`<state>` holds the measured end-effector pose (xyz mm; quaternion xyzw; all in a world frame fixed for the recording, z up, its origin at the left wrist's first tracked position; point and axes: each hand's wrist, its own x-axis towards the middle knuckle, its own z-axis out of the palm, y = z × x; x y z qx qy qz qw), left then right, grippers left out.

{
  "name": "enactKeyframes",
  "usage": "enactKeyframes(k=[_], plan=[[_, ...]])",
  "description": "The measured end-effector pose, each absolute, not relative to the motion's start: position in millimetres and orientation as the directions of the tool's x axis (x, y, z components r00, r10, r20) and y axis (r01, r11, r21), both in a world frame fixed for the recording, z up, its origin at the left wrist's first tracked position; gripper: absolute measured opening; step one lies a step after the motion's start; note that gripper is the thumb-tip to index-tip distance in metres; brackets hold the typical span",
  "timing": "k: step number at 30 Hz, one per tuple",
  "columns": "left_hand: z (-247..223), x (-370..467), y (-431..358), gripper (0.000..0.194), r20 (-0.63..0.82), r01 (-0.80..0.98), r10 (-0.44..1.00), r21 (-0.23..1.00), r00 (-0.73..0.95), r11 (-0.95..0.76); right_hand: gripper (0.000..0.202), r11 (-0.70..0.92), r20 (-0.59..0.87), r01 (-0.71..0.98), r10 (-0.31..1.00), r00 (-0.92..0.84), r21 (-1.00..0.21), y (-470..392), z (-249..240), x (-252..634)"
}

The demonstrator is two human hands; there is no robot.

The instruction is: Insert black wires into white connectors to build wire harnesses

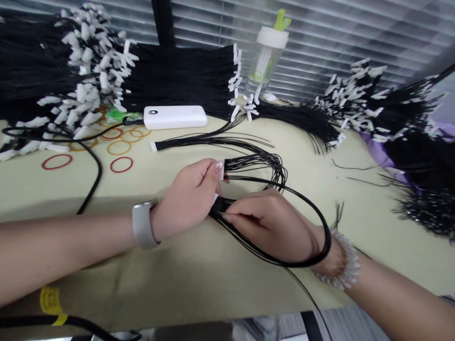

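My left hand (194, 192) is closed around white connectors at the ends of black wires; one white connector (222, 170) shows by the thumb and another peeks out below. From them a bundle of black wires (320, 213) bends in a loop to the right, passing over my right wrist. My right hand (270, 222) pinches the wires with thumb and forefinger just beside the lower connector. Behind my hands lies another black wire bundle (199, 140), ending in a white connector (153, 147) on the left.
A white power bank (176, 117) with a black cable (95, 175) lies behind my left hand. Rubber bands (121, 164) are scattered at left. Piles of black wires (181, 76) with white connectors line the back, beside a clear bottle (266, 59). More wires (419, 156) lie right.
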<state>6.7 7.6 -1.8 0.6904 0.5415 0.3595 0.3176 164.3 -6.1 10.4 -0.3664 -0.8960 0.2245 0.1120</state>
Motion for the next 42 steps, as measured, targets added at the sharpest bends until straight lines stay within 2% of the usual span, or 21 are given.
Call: enactKeyframes(k=[10,13,16,19,21,23,25,27,28,30,32,34,36,39,42], plan=[[-2,7,8,0.037,0.161,0.498,0.965,0.831,0.209,-0.247,0.012,0.629,0.061,0.666,0.744,-0.665,-0.401,-8,13,166],[-3,6,8,0.038,0.159,0.500,0.964,0.830,0.213,-0.247,0.012,0.593,-0.021,0.696,0.755,-0.655,-0.406,-1,21,181],[-3,6,8,0.039,0.141,0.500,0.969,0.836,0.202,-0.226,0.013,0.436,-0.026,0.757,0.859,-0.512,-0.487,11,32,206],[-3,6,8,0.039,0.121,0.491,0.973,0.847,0.195,-0.204,0.014,0.311,0.190,0.779,0.950,-0.246,-0.544,25,39,232],[-3,6,8,0.038,0.111,0.487,0.974,0.851,0.198,-0.196,0.020,0.305,0.362,0.738,0.928,-0.088,-0.601,34,41,246],[-3,6,7,0.039,0.112,0.487,0.973,0.850,0.204,-0.200,0.024,0.330,0.449,0.617,0.892,0.042,-0.714,40,42,254],[-2,6,7,0.039,0.115,0.488,0.971,0.848,0.212,-0.207,0.022,0.350,0.449,0.418,0.879,0.163,-0.838,43,44,255],[-2,6,7,0.040,0.121,0.492,0.969,0.844,0.216,-0.215,0.024,0.356,0.414,0.256,0.881,0.229,-0.899,40,45,249],[-3,6,7,0.040,0.127,0.492,0.968,0.842,0.218,-0.221,0.027,0.361,0.410,0.228,0.882,0.233,-0.905,36,46,243],[-3,6,6,0.040,0.137,0.488,0.966,0.842,0.222,-0.231,0.033,0.363,0.418,0.293,0.895,0.154,-0.885,26,46,229],[-3,6,6,0.039,0.140,0.483,0.964,0.844,0.225,-0.235,0.023,0.367,0.408,0.438,0.913,0.000,-0.821,16,43,213],[-3,6,7,0.039,0.141,0.481,0.963,0.844,0.228,-0.238,0.008,0.419,0.384,0.591,0.903,-0.193,-0.689,7,38,200],[-3,6,7,0.039,0.151,0.487,0.959,0.836,0.240,-0.254,0.007,0.521,0.379,0.672,0.851,-0.362,-0.526,3,31,189],[-3,7,8,0.039,0.164,0.494,0.949,0.822,0.270,-0.282,0.008,0.618,0.401,0.681,0.782,-0.478,-0.393,3,23,181],[-2,7,8,0.039,0.162,0.505,0.945,0.812,0.284,-0.291,0.009,0.633,0.404,0.680,0.769,-0.496,-0.371,4,19,179]])
